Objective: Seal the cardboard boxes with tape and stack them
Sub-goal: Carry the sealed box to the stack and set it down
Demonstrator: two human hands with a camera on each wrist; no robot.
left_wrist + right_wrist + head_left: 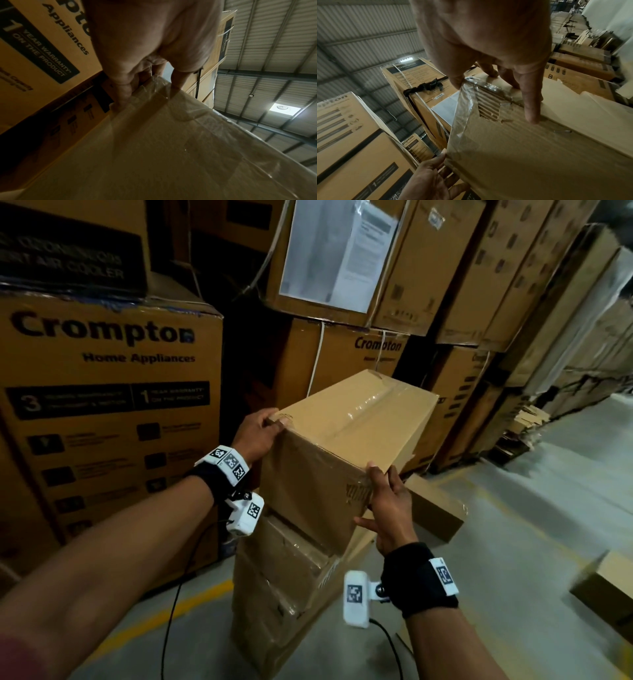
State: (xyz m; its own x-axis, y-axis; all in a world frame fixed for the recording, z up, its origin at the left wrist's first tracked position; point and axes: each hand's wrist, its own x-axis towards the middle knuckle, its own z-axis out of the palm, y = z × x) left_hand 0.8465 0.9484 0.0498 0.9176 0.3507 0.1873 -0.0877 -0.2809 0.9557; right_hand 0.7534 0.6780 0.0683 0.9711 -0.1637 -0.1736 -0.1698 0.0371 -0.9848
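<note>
A plain cardboard box [342, 433] with clear tape along its top seam sits tilted on top of a stack of similar taped boxes [284, 577]. My left hand [265, 429] grips its far left top corner, thumb on top and fingers curled down the side. In the left wrist view the hand [147, 86] clasps that taped corner of the box [171, 148]. My right hand [380, 498] lies against the near right edge with straight fingers. In the right wrist view the hand [494, 88] presses flat on the box [522, 155], where the cardboard skin is torn beside loose tape.
Tall printed appliance cartons [102, 405] stand close on the left and behind [359, 350]. A small brown box [438, 508] lies on the floor just right of the stack, another [606, 583] at the right edge. A yellow line [154, 614] crosses the grey floor.
</note>
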